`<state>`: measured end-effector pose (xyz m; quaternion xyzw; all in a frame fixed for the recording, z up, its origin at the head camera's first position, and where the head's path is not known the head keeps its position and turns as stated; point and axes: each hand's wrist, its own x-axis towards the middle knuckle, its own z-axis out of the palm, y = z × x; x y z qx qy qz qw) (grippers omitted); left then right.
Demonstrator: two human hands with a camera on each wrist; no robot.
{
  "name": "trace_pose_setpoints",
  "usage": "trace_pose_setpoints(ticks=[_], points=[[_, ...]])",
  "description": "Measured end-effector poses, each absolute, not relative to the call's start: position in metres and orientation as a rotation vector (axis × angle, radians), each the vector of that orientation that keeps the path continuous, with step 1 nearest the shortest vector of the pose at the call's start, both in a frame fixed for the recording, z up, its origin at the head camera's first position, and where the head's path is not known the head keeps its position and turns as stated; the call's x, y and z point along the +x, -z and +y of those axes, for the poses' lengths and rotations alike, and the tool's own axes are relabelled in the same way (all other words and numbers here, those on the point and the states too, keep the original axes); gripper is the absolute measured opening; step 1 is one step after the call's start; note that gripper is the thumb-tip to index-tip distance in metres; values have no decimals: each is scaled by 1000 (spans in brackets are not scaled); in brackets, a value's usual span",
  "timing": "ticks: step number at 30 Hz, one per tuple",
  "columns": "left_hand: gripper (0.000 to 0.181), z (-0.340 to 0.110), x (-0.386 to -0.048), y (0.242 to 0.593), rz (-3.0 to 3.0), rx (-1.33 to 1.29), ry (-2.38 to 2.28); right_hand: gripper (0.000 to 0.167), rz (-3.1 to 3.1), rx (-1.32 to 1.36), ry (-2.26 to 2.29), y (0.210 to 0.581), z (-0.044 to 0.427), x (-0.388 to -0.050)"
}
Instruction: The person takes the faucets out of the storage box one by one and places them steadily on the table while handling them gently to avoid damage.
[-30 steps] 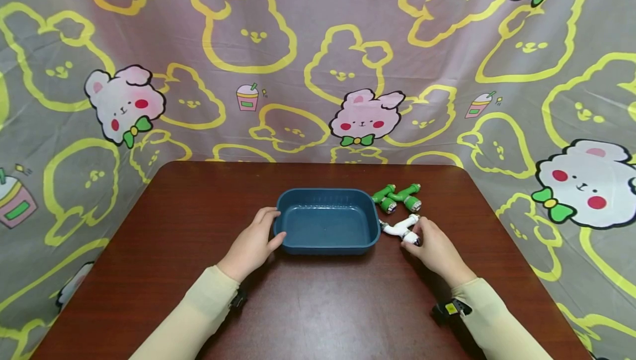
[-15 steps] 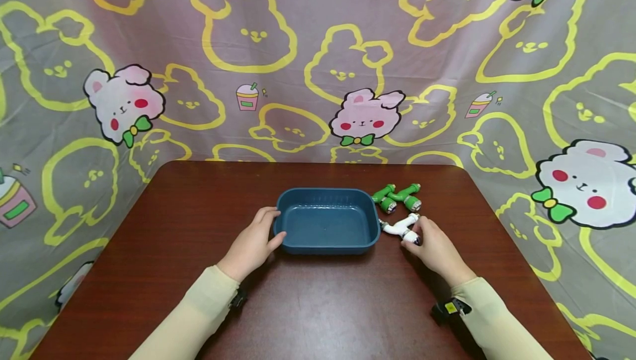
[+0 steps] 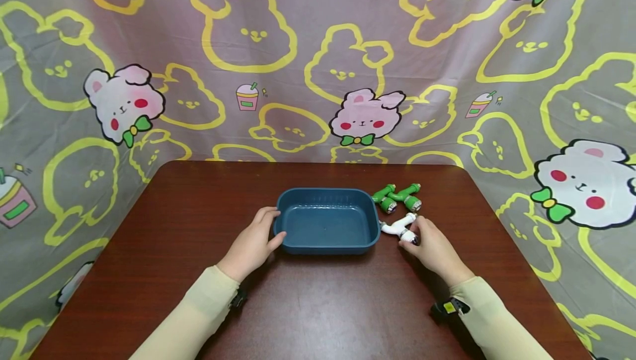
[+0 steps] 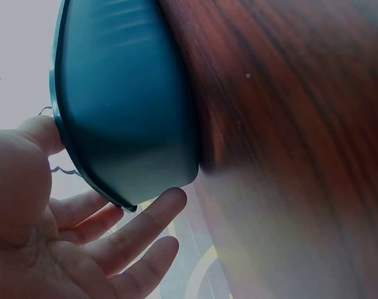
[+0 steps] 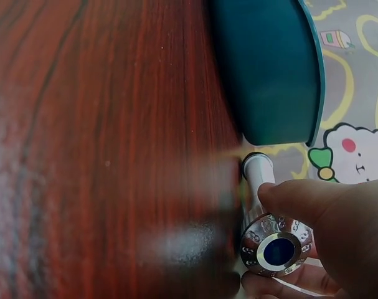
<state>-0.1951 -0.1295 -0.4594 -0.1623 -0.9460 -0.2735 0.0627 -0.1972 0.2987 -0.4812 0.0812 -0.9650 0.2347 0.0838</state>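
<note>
A dark blue rectangular plastic bin point(image 3: 328, 250) stands on the table. My left hand point(image 3: 252, 243) holds the bin's left end; in the left wrist view the thumb touches the rim and the fingers lie along the outer wall. My right hand point(image 3: 438, 250) pinches a white Y-shaped fitting point(image 3: 398, 227) lying just right of the bin. In the right wrist view, a silver round end with a dark blue centre point(image 5: 279, 251) shows on the fitting between thumb and fingers. Behind it are two green Y-shaped fittings point(image 3: 383, 199), side by side.
The brown wooden table point(image 3: 208, 205) has rounded far corners. A patterned cloth point(image 3: 298, 89) with cartoon bears hangs behind it and at both sides. The green fittings lie close to the bin's right wall.
My right hand has shifted very slightly to the left, and the white fitting with it. The left hand and the bin have not moved.
</note>
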Motion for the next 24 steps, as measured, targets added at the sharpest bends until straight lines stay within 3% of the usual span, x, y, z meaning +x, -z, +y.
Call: trace_pose_setpoints(ticks=[24], points=[[57, -131, -196, 461, -2853, -501, 818, 36, -2930, 250, -703, 481, 292, -207]])
